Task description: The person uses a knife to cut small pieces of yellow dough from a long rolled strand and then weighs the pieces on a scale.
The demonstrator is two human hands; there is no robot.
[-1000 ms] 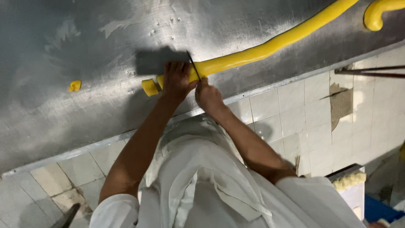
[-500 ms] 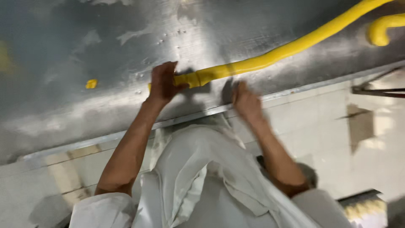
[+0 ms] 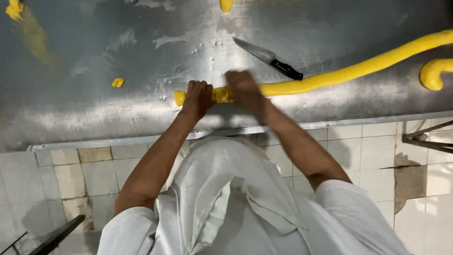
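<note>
Both hands press palms-down on the near end of a long yellow dough rope (image 3: 330, 75): left hand (image 3: 198, 94) with fingers together, right hand (image 3: 243, 87) blurred, its finger spread unclear. A black-handled knife (image 3: 269, 57) lies just beyond, on the steel table (image 3: 94, 113).

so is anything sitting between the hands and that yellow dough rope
Nothing visible. The left hand and right hand both rest directly on the near end of the dough rope. The knife lies beyond it on the table, apart.

Both hands (image 3: 222, 92) on dough rope (image 3: 349, 72) on table (image 3: 94, 118), knife (image 3: 269, 57) just behind rope
</note>
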